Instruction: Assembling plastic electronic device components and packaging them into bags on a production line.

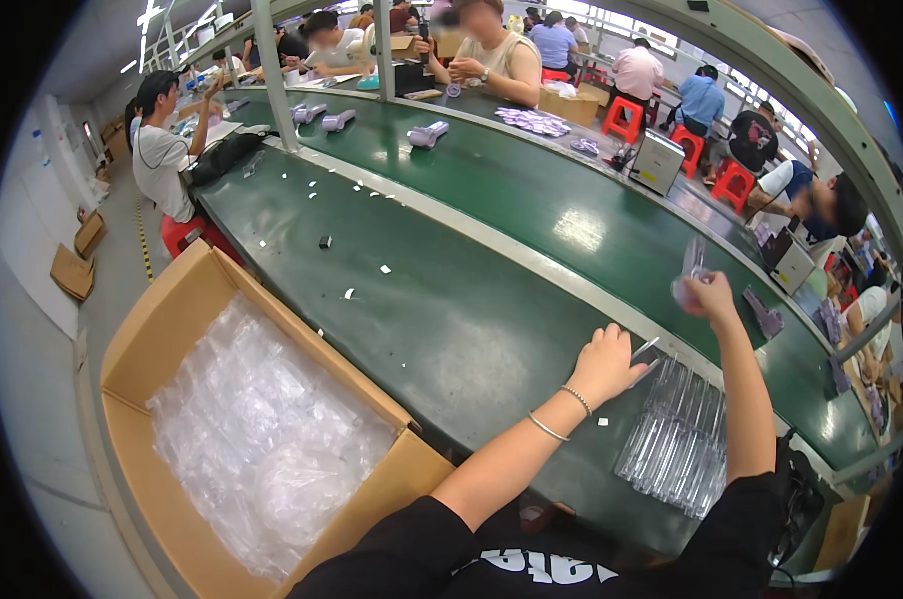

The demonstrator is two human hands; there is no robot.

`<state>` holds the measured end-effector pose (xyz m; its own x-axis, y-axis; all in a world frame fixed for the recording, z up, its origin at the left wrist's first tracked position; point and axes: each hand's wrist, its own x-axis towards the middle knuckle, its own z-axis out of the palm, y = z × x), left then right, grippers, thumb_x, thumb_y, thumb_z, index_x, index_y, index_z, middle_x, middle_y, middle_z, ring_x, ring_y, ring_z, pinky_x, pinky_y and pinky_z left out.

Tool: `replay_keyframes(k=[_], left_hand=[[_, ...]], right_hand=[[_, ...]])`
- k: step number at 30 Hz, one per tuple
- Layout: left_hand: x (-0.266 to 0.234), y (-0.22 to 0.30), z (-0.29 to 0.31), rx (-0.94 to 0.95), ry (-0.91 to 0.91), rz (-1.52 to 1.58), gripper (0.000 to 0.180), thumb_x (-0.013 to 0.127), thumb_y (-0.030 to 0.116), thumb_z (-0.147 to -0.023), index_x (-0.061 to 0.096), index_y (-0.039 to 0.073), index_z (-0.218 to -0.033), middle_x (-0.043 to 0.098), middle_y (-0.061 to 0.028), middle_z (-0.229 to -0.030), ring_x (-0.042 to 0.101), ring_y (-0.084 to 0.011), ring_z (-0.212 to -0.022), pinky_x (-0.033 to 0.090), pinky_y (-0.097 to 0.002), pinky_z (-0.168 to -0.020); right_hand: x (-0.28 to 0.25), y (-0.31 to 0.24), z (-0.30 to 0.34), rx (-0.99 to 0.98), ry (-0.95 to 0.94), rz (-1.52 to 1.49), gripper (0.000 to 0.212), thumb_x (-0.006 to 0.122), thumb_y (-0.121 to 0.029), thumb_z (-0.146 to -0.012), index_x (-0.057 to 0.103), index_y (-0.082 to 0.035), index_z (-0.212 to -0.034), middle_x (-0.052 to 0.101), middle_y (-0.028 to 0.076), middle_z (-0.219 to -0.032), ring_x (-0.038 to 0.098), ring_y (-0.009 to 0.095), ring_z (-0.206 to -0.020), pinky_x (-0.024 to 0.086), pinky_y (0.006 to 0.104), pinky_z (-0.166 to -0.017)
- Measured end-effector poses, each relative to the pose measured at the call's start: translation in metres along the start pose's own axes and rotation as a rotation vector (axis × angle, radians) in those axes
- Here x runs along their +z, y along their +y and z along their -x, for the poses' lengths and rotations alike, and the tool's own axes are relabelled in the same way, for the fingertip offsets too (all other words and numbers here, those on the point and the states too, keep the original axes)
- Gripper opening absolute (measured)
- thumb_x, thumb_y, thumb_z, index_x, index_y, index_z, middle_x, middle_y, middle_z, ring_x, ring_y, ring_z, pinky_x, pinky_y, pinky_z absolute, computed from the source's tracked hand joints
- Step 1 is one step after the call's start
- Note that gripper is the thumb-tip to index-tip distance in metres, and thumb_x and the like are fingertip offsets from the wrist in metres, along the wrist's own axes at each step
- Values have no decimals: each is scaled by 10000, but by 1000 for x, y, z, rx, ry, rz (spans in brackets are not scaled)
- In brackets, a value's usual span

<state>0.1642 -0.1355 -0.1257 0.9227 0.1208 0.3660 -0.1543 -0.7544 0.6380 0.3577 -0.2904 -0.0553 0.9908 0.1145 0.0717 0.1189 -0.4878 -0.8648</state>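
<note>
My left hand [609, 367], with bracelets on the wrist, is closed on a thin clear plastic piece [650, 351] at the near edge of the belt. Over the belt, my right hand [711, 296] grips a pale lavender, glossy handheld device [693, 262] with a straight part and a rounded end; my fingers hide some of it. Between my forearms, a tight row of clear plastic pieces [671, 439] lies on the green tabletop [451, 344]. Similar lavender devices lie on the green belt [531, 220], one of them [763, 313] just right of my right hand.
An open cardboard box [426, 469] full of clear plastic bags [272, 439] stands at the near left. White scraps [385, 269] and a small black block [325, 242] lie on the tabletop. Metal posts [275, 80] rise beside the belt. Several people sit across and to the left.
</note>
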Motion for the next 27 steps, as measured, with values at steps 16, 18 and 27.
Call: replay_keyframes(k=[16, 18, 27], left_hand=[[-3, -1, -3, 39, -73, 81, 374, 664, 257, -749, 534, 19, -1007, 575, -148, -954, 571, -331, -886, 492, -411, -761], [-7, -5, -4, 7, 31, 190, 440, 645, 165, -758, 435, 60, -1131, 609, -153, -980, 608, -360, -834, 502, -423, -726], [3, -12, -22, -207, 393, 1095, 507, 588, 22, -826, 297, 57, -1239, 523, -107, -1112, 596, -145, -778, 509, -257, -635]], right_hand=[[-81, 45, -110, -161, 189, 871, 413, 681, -315, -708, 629, 34, -923, 621, 243, -995, 599, 369, -951, 467, 427, -840], [-110, 62, -102, -128, 404, 907, 439, 556, -386, -831, 629, 38, -917, 621, 255, -960, 594, 407, -927, 459, 474, -817], [-224, 212, -103, -101, 252, 593, 709, 718, -354, -651, 476, -13, -1223, 546, 209, -1185, 528, 349, -1107, 408, 420, -943]])
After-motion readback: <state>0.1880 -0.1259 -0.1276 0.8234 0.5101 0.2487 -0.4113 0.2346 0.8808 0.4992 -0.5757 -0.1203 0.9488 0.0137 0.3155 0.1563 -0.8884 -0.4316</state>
